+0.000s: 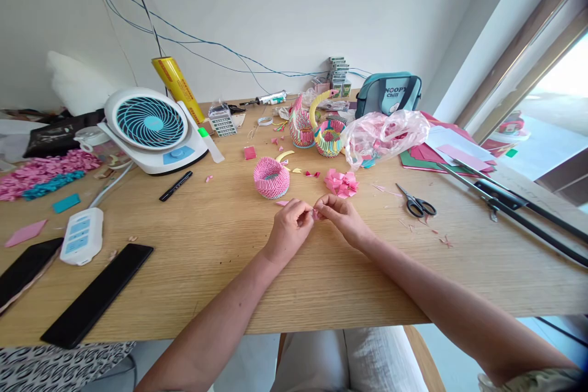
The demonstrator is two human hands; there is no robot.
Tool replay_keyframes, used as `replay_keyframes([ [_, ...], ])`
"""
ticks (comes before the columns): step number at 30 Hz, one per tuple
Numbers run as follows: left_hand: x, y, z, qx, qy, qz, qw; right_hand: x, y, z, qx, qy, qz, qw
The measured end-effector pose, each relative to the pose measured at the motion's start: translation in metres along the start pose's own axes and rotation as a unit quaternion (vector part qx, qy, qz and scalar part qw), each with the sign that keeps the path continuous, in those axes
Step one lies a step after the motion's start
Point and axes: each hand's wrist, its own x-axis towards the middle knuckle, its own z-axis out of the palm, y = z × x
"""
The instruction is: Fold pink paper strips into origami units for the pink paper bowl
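Observation:
My left hand [289, 226] and my right hand [343, 215] meet above the middle of the table, fingertips pinched together. Between them is a small folded piece of pink paper [315, 214], mostly covered by the fingers. Just beyond my left hand stands a round pink basket-like body [271, 179] built of folded paper pieces, with a curved yellow paper piece [285, 154] at its rim. Behind my right hand lies a heap of pink paper pieces [340, 182]. Small red paper bits [312, 174] lie between the basket and the heap.
Scissors [417, 202] and a paper trimmer [500, 193] lie to the right. Farther back are a multicoloured paper swan [329, 138], a plastic bag [386, 135] and a blue bag [389, 93]. Leftward are a fan [154, 125], a marker [176, 186], a power strip [82, 236] and a black slab [98, 294].

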Motion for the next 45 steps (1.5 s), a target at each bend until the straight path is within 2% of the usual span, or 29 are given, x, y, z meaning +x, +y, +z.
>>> replay_keyframes([
  [4,-0.001,-0.001,0.000,0.025,-0.002,0.023,0.999,-0.001,-0.001,0.001,0.014,-0.017,0.001,1.000],
  [13,0.000,-0.001,0.001,0.018,0.007,-0.004,1.000,0.001,0.001,-0.001,-0.008,-0.018,-0.010,1.000],
  [18,-0.002,0.000,0.003,-0.086,-0.013,-0.087,0.992,0.003,0.005,-0.003,-0.023,-0.017,-0.024,0.999],
  [23,-0.001,-0.001,0.007,-0.257,-0.039,-0.218,0.941,0.002,0.003,-0.002,-0.040,-0.013,-0.037,0.998],
  [27,0.000,-0.004,0.009,-0.319,-0.004,-0.260,0.911,0.000,0.005,0.003,-0.065,-0.019,-0.025,0.997],
  [34,0.000,-0.006,0.009,-0.330,-0.007,-0.269,0.905,0.002,0.015,0.004,-0.100,-0.003,-0.037,0.994],
  [41,0.002,-0.005,0.008,-0.331,-0.023,-0.271,0.903,0.000,0.007,0.002,-0.142,0.006,-0.028,0.990],
  [45,0.002,-0.005,0.008,-0.355,-0.027,-0.289,0.889,-0.001,0.003,0.002,-0.142,0.009,-0.018,0.990],
])
